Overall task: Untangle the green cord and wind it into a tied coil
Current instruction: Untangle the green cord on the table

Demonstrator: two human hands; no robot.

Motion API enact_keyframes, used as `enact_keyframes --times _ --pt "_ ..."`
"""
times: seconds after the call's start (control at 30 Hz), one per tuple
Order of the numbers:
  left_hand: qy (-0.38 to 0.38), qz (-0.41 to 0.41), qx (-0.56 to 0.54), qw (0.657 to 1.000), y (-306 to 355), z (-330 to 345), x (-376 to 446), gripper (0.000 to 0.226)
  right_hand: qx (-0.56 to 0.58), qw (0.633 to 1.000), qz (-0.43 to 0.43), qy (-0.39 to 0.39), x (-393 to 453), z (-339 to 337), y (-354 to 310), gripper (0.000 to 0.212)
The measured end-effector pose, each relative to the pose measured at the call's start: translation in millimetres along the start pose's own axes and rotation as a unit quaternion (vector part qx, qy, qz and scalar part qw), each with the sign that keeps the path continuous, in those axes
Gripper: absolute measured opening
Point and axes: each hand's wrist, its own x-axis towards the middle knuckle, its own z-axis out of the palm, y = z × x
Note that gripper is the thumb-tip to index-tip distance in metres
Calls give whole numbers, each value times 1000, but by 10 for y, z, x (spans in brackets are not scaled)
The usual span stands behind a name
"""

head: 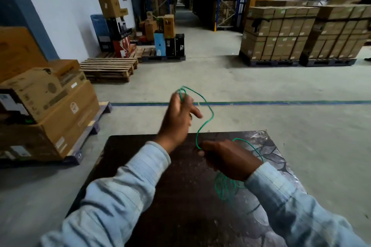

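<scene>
A thin green cord point(208, 118) runs between both hands above a dark table point(160, 196). My left hand point(178, 120) is raised past the table's far edge and pinches a small loop of the cord at its fingertips. My right hand point(228, 158) is lower, over the table, with its fingers closed on the cord. From that hand a wavy length rises to the left hand. A loose bundle of several green loops point(224, 188) hangs below my right hand over the table top, partly hidden by the wrist and sleeve.
The table stands on a grey concrete warehouse floor with a blue line point(261, 103) across it. Cardboard boxes on a pallet point(50, 118) sit at the left. Bare wooden pallets point(108, 68) lie further back. Stacked cartons point(301, 32) stand at the far right.
</scene>
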Motion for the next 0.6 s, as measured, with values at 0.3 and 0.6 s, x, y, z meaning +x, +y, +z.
enact_keyframes --times 0.3,0.6 --pt "56 -135 -192 970 -45 148 -113 25 29 997 59 -46 -12 91 105 28" --pt "71 -133 -355 923 287 -274 130 25 186 960 207 -41 -216 569 795 17"
